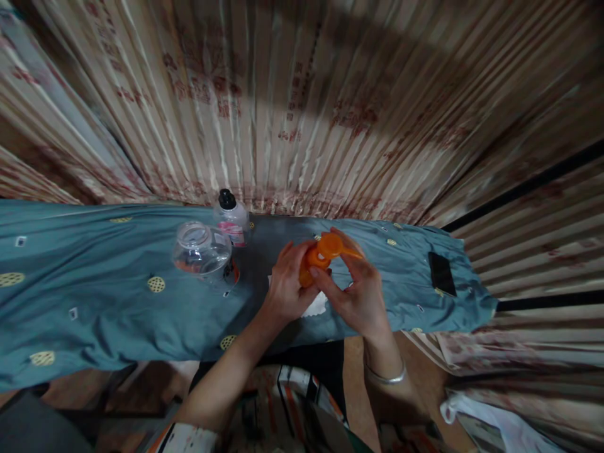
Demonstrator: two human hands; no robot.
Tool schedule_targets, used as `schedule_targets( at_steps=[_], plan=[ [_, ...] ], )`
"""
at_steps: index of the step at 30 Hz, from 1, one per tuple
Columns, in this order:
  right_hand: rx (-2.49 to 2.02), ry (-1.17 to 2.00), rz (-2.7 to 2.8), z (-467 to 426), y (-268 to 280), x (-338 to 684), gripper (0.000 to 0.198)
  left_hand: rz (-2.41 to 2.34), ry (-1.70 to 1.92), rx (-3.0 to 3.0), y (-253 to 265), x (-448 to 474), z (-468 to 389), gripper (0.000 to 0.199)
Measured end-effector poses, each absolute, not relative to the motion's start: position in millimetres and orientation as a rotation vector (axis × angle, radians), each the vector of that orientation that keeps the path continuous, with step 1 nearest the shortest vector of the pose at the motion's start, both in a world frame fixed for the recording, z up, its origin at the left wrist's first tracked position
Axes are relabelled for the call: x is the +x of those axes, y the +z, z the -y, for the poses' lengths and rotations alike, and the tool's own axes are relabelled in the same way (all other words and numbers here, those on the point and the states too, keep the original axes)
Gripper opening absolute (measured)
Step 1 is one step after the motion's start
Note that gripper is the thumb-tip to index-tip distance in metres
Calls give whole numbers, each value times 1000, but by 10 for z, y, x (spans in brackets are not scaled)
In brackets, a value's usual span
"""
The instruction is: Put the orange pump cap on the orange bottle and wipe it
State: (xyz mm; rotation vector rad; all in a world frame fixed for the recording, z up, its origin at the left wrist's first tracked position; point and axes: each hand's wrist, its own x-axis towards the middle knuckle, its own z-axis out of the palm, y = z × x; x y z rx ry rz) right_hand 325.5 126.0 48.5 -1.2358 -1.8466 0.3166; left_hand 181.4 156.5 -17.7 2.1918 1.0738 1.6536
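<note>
An orange pump bottle (309,258) is held between my two hands above the cloth-covered table. My left hand (289,280) wraps round its body and covers much of it. At the neck, the fingers of my right hand (358,292) close on the collar just below the orange pump head (331,246), whose spout points right. Under my hands lies a white piece that looks like paper or tissue (316,306), partly covered.
To the left are a clear plastic cup with a domed lid (202,248) and, behind it, a clear bottle with a black top (227,200) and pink label. A dark phone (441,274) lies at the right on the blue-green cloth (117,314). Curtains (283,94) hang behind.
</note>
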Motion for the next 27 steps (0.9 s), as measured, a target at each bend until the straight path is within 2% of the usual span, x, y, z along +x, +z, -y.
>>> schedule_targets(
  at_steps=[5, 10, 16, 22, 27],
  plan=[
    [-1297, 202, 1705, -1265, 453, 3171, 34, -1064, 1666, 2191, -187, 1819, -1565, 38],
    [-1270, 302, 1809, -1272, 486, 3252, 49, -1078, 1610, 2188, -207, 1802, -1577, 39],
    [-1239, 350, 1850, -1305, 505, 3287, 39, -1135, 1547, 2167, -241, 1807, -1577, 42],
    [-1301, 199, 1743, -1301, 431, 3212, 40, -1055, 1600, 2175, -331, 1803, -1606, 45],
    [-1224, 308, 1885, -1289, 507, 3282, 48, -1037, 1625, 2186, -301, 1802, -1611, 46]
  ],
)
